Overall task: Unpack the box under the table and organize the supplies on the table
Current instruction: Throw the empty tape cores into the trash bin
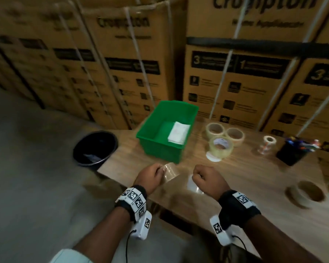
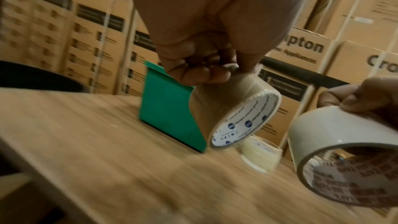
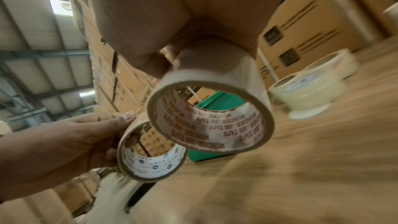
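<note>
in the head view the step in hand looks like carrying two tape rolls to the tabletop (image 1: 245, 179) to be set down among the supplies: the left hand (image 1: 148, 176) at lower centre of the frame has its fingers curled round a brownish tape roll (image 1: 170, 170), and the right hand (image 1: 207, 179) just right of it is closed over a white tape roll (image 1: 193, 184), both held just above the near edge. further up the frame a green bin (image 1: 150, 137) stands on the tabletop, and to its right sits a cluster of three clear tape rolls (image 1: 221, 147); a larger roll (image 1: 306, 192) lies at the right edge and a black bucket (image 1: 95, 147) stands off the left end. the box under the table is not in view. the next move, as i judge it, calls for lowering each roll flat beside the cluster without knocking the rolls already there. in the left wrist view the left hand (image 2: 206, 40) fills the upper centre, thumb and fingers pinching the rim of the brownish tape roll (image 2: 226, 108), which hangs tilted clear of the wood in front of the green bin (image 2: 165, 108); at the right edge the right hand's fingers (image 2: 355, 98) grip the white tape roll (image 2: 336, 132). in the right wrist view the right hand (image 3: 183, 23) at top centre holds the white tape roll (image 3: 215, 77) with one finger through its core, and at lower left the left hand (image 3: 71, 142) pinches its roll (image 3: 129, 142), the two rolls overlapping in the frame; whether they touch i cannot tell.
</note>
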`<state>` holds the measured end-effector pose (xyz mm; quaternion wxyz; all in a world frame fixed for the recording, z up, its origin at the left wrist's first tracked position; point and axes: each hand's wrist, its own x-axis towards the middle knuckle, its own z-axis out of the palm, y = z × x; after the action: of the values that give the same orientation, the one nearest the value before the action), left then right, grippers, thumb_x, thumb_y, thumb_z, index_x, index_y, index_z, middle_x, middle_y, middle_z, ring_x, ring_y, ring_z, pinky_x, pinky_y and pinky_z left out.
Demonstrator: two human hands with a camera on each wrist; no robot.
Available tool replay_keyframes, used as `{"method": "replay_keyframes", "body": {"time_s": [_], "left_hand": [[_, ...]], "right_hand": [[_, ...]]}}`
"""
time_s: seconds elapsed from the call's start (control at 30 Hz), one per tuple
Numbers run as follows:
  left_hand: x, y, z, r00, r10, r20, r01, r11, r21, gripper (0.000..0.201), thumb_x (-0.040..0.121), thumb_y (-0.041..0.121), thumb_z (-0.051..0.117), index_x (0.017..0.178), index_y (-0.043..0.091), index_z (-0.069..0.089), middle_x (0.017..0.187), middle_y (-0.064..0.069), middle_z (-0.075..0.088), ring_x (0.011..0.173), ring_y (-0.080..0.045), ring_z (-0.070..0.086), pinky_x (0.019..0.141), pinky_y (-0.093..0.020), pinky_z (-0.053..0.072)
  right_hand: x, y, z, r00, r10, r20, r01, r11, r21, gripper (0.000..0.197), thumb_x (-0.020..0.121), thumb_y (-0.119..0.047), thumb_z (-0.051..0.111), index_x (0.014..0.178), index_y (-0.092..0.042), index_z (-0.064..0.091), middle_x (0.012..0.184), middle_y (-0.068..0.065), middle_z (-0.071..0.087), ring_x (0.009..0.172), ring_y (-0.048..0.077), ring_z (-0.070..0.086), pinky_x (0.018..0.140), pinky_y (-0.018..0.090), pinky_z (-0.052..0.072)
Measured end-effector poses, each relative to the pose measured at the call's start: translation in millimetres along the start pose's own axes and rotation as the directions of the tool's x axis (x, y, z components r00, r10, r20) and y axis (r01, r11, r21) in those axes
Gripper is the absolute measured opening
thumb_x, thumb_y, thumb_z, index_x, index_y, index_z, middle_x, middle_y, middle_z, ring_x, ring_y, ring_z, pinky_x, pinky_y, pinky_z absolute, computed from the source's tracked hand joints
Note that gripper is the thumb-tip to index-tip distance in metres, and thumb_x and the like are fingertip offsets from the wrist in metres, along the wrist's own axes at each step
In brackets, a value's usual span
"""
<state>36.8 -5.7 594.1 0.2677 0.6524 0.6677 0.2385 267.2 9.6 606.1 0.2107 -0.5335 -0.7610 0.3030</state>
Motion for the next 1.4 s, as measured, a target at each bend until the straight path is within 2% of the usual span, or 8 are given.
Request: {"method": "replay_keyframes", "body": {"time_s": [0.17, 0.27, 0.37, 0.47, 0.73, 1.07, 1.3, 1.4], "left_hand": [[-28, -91, -84, 0.987, -0.114, -0.116, 0.114, 0.993, -0.005, 0.027, 0.095, 0.033, 0.048, 0.092, 0.009, 0.060, 0.090, -0.011, 0.068, 0.084, -0.026, 0.062, 0.072, -0.033, 0.045], [-35, -139, -123, 0.969, -0.179, -0.172, 0.181, 0.983, -0.006, 0.020, 0.096, 0.026, 0.050, 0.095, 0.009, 0.061, 0.092, -0.012, 0.067, 0.088, -0.028, 0.062, 0.074, -0.031, 0.043], [-33, -174, -149, 0.946, -0.246, -0.212, 0.257, 0.966, 0.024, 0.018, 0.096, 0.022, 0.050, 0.105, 0.010, 0.061, 0.102, -0.009, 0.066, 0.095, -0.026, 0.061, 0.075, -0.026, 0.039], [-19, -202, -163, 0.917, -0.302, -0.260, 0.320, 0.947, 0.032, 0.020, 0.094, 0.020, 0.050, 0.108, 0.011, 0.061, 0.107, -0.009, 0.064, 0.099, -0.027, 0.060, 0.080, -0.030, 0.043], [46, -267, -207, 0.868, -0.371, -0.329, 0.407, 0.912, 0.043, 0.023, 0.093, 0.018, 0.050, 0.111, 0.011, 0.062, 0.110, -0.009, 0.063, 0.103, -0.027, 0.059, 0.086, -0.031, 0.045], [164, -329, -237, 0.839, -0.529, -0.125, 0.524, 0.849, -0.069, 0.026, 0.092, 0.016, 0.046, 0.117, 0.017, 0.055, 0.113, -0.013, 0.065, 0.101, -0.030, 0.062, 0.085, -0.034, 0.051], [198, -367, -224, 0.817, -0.576, 0.034, 0.577, 0.817, -0.008, 0.032, 0.095, 0.018, 0.044, 0.126, 0.012, 0.050, 0.127, -0.015, 0.058, 0.115, -0.031, 0.056, 0.090, -0.032, 0.044], [196, -376, -221, 0.818, -0.572, 0.063, 0.574, 0.819, -0.008, 0.030, 0.095, 0.017, 0.045, 0.123, 0.011, 0.053, 0.124, -0.015, 0.060, 0.112, -0.031, 0.057, 0.087, -0.031, 0.045]], "right_hand": [[53, -84, 86, 0.994, -0.089, 0.063, 0.086, 0.995, 0.050, 0.026, 0.074, -0.035, 0.042, 0.070, -0.011, 0.049, 0.063, 0.008, 0.055, 0.063, 0.027, 0.051, 0.057, 0.040, 0.040], [80, -126, 128, 0.984, -0.146, 0.101, 0.146, 0.989, 0.016, 0.016, 0.083, -0.027, 0.049, 0.073, -0.015, 0.049, 0.068, 0.002, 0.053, 0.066, 0.024, 0.048, 0.059, 0.034, 0.034], [104, -159, 162, 0.967, -0.223, 0.126, 0.221, 0.975, 0.031, 0.006, 0.091, -0.025, 0.051, 0.090, -0.025, 0.057, 0.087, -0.007, 0.057, 0.081, 0.015, 0.052, 0.070, 0.028, 0.039], [131, -181, 186, 0.962, -0.219, 0.163, 0.214, 0.976, 0.049, 0.019, 0.093, -0.024, 0.050, 0.108, -0.017, 0.060, 0.110, 0.001, 0.064, 0.101, 0.018, 0.058, 0.088, 0.034, 0.048], [235, -205, 239, 0.977, -0.149, 0.156, 0.148, 0.989, 0.016, 0.007, 0.095, -0.021, 0.049, 0.095, -0.017, 0.055, 0.099, 0.003, 0.062, 0.092, 0.018, 0.058, 0.074, 0.026, 0.043], [373, -219, 283, 0.978, 0.015, 0.208, 0.003, 0.996, -0.089, 0.016, 0.095, -0.018, 0.045, 0.098, -0.009, 0.057, 0.102, 0.016, 0.065, 0.100, 0.032, 0.059, 0.080, 0.036, 0.045], [407, -208, 325, 0.921, 0.143, 0.363, -0.115, 0.989, -0.096, 0.026, 0.095, -0.016, 0.041, 0.115, -0.015, 0.057, 0.118, 0.015, 0.062, 0.112, 0.031, 0.057, 0.088, 0.030, 0.044], [410, -204, 340, 0.891, 0.184, 0.414, -0.156, 0.983, -0.101, 0.025, 0.096, -0.021, 0.042, 0.111, -0.015, 0.060, 0.119, 0.017, 0.062, 0.111, 0.032, 0.057, 0.088, 0.032, 0.045]]}}
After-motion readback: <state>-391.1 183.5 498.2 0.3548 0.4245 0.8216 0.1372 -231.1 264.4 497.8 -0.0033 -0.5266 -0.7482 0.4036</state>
